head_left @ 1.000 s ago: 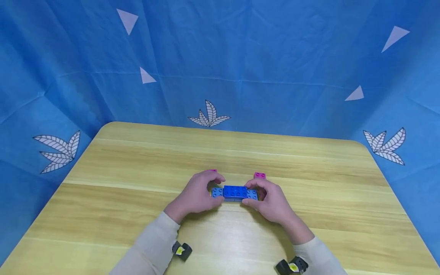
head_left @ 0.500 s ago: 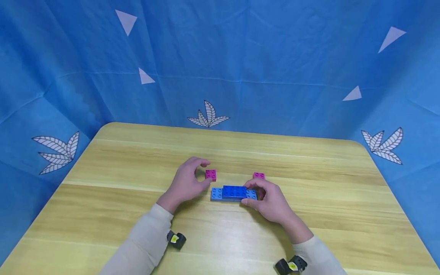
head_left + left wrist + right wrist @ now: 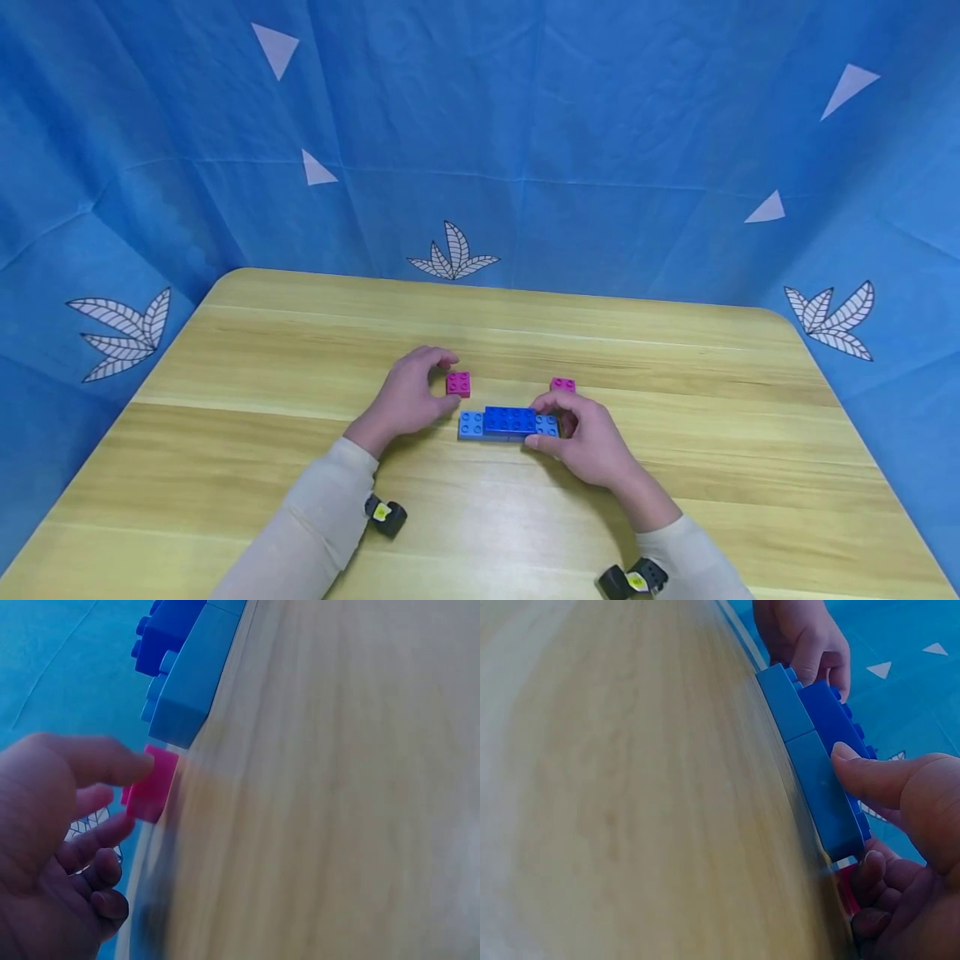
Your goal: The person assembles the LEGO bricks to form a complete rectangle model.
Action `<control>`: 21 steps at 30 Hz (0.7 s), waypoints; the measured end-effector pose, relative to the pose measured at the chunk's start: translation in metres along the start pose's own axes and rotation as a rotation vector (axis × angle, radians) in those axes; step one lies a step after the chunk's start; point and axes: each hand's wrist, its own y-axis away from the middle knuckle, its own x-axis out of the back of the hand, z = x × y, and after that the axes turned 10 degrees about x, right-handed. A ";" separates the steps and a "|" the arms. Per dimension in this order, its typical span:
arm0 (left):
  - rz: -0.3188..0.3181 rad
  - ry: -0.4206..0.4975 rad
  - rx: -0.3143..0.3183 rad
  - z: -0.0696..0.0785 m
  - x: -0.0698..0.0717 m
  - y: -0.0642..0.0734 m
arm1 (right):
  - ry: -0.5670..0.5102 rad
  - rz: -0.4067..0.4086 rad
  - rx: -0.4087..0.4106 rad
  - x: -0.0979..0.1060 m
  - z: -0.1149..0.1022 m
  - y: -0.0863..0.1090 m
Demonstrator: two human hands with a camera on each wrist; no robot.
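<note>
A dark blue building brick point(image 3: 510, 419) sits on top of two light blue bricks point(image 3: 471, 425), which lie end to end with a seam under it. My right hand point(image 3: 585, 437) pinches the dark blue brick near its right end, thumb in front and index finger behind. In the right wrist view its thumb point(image 3: 877, 778) lies along the brick's side. To the left, my left hand point(image 3: 412, 396) holds thumb and fingers apart on either side of a pink brick point(image 3: 458, 384). That hand's thumb overlaps the pink brick in the left wrist view.
Behind my right hand is a second pink brick point(image 3: 563, 385), partly hidden by it. All the bricks are on a wooden table point(image 3: 300, 333) with a blue patterned cloth point(image 3: 525, 125) beyond its back edge. Each wrist wears a small black camera point(image 3: 388, 517).
My left hand has left the left end of the blue bricks and moved up and left to the pink brick, uncovering it. The right hand has kept its hold.
</note>
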 end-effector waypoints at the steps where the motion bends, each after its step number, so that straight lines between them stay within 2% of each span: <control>1: 0.000 -0.003 -0.004 0.000 0.000 -0.001 | 0.000 0.000 0.001 0.000 0.000 0.000; 15: -0.019 -0.008 -0.011 0.000 -0.004 -0.002 | -0.002 0.002 0.009 0.000 0.002 -0.001; 21: -0.018 0.043 0.015 0.002 -0.003 0.002 | -0.008 -0.003 -0.006 0.000 0.001 0.000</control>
